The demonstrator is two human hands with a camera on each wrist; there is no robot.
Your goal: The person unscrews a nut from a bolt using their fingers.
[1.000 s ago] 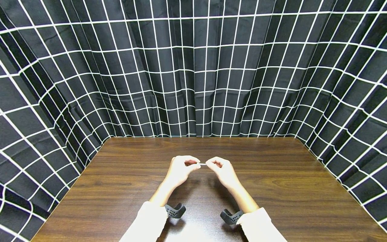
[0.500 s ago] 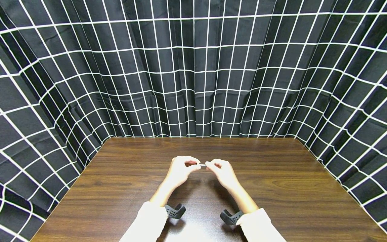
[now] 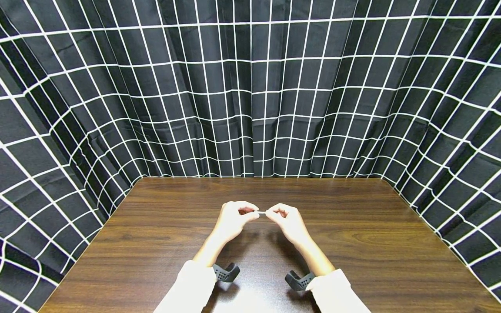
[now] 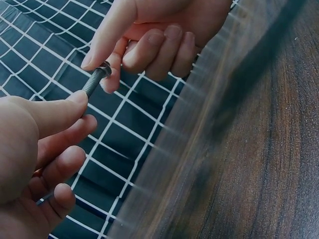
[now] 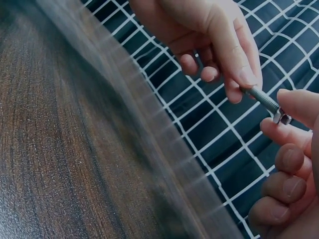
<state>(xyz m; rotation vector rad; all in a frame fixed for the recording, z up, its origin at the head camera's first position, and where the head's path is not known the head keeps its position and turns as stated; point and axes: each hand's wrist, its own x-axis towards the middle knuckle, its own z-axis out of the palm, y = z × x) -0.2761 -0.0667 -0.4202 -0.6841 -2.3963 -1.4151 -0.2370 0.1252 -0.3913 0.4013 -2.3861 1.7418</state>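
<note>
Bolt [image 5: 265, 101], one end hidden in left hand [image 3: 233, 219], tiny in head view

No text, label, brand, number or sign is legible in any view. On the threaded bolt [image 5: 265, 101], right of centre in the right wrist view, only thread ridges are discernible; any marking is too small to read. In the head view, the left wrist mount [image 3: 227, 274] and right wrist mount [image 3: 298, 281], lower centre, show perforations without readable characters, the curtain [image 3: 260, 80] across the upper area bears white grid lines, and the bench [image 3: 352, 243] below shows wood grain.
</note>
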